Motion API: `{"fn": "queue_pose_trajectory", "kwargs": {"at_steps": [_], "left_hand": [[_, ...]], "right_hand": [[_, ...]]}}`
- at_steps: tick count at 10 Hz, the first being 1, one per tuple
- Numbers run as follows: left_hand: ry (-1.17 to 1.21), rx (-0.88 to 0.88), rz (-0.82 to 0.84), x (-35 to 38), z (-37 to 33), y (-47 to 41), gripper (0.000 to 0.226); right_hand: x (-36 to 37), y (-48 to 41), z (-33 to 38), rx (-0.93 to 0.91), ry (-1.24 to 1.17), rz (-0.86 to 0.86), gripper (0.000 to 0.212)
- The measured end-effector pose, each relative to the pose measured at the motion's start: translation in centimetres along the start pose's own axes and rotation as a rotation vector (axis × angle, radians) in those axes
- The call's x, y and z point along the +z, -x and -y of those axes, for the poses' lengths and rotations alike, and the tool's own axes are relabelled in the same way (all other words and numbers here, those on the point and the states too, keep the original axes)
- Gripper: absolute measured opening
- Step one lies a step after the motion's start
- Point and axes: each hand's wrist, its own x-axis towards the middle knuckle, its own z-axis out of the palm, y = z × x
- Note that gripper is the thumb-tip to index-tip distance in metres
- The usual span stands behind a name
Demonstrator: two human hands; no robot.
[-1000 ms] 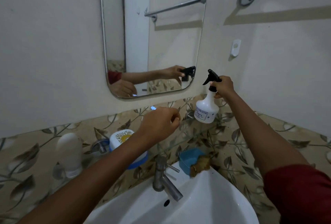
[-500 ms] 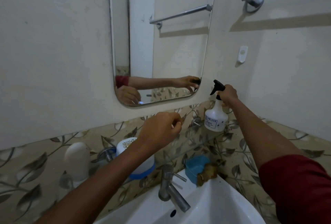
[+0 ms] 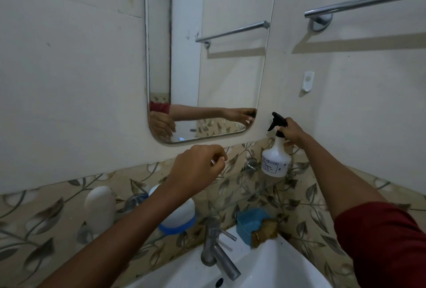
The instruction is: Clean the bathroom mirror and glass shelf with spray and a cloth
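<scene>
right grip: the right hand (image 3: 291,132) has its fingers wrapped round the neck of the spray bottle (image 3: 275,161), just under the black trigger head. the nozzle points left, toward the mirror's lower right corner.
left grip: the left hand (image 3: 198,167) hangs below the mirror with its fingers curled in. something small glints at the fingertips, but i cannot tell whether it pinches anything.
bottle: translucent white plastic with sloping shoulders, a printed label and a hard black trigger. it is at the right end of the glass shelf (image 3: 244,195); whether its base touches the glass is unclear.
mirror (image 3: 230,68): tall, with rounded corners and a thin edge, flat against the pale wall. the glass looks dry, with no droplets or wipe marks to be seen.
shelf: clear glass on chrome brackets, nearly lost against the leaf-patterned tile (image 3: 46,218). a white-and-blue tub (image 3: 177,216) stands at its left part, with a smooth white rounded bottle (image 3: 100,204) further left.
below: a brushed steel tap (image 3: 214,248), a glossy white basin (image 3: 276,264) and a blue soap dish (image 3: 250,221) at the rim.
progress: judged early. the sprayer is in hand, but nothing appears sprayed or wiped, and no cloth is in view.
left to do: likely all of it. spray and wipe the mirror, then clear and wipe the shelf.
</scene>
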Motion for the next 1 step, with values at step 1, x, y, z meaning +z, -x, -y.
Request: {"fn": "queue_pose_trajectory", "kwargs": {"at_steps": [1], "left_hand": [[-0.003, -0.002, -0.032, -0.52, -0.33, 0.54, 0.016]], "right_hand": [[0.53, 0.51, -0.43, 0.011, 0.179, -0.241, 0.041]]}}
